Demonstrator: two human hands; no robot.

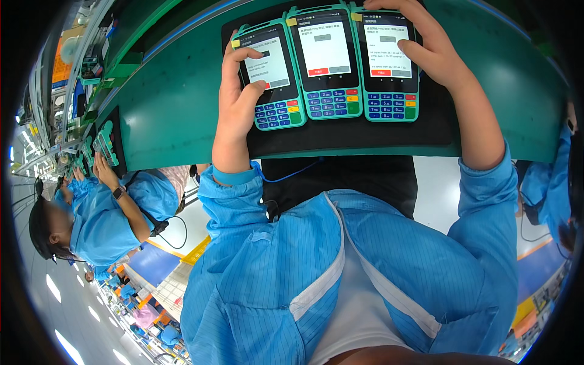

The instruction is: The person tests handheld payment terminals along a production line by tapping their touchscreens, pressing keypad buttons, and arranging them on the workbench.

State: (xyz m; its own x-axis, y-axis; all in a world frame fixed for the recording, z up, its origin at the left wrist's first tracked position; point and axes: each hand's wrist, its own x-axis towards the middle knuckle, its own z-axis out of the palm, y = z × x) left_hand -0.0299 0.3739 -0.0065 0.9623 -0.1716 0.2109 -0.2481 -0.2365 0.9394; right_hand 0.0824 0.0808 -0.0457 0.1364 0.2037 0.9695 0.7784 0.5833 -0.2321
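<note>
Here with the left hand [235, 100], half open, nothing visibly clasped, forefinger bent over the left card machine [274, 68], thumb low at its red button [267, 87]. Pressing or just hovering? Cannot tell. Across to the right hand [435, 52], spread open, fingers over the top edge of the right card machine [392, 64], thumb by the right side of its screen; contact there, again, too fine to judge. In between, the middle card machine [325, 64], no finger over its screen. All three in a close row on the black mat [353, 135].

Danger spot, probably: that left thumb, so near a red and a grey button, liable to hit the wrong one after a small slip. Likely trouble, too: one machine nudged into its neighbour by a sideways push.

Farther out, green table [170, 91] under the mat, blue cable [286, 179] looping below its near edge; away left, a co-worker [109, 222] in blue.
</note>
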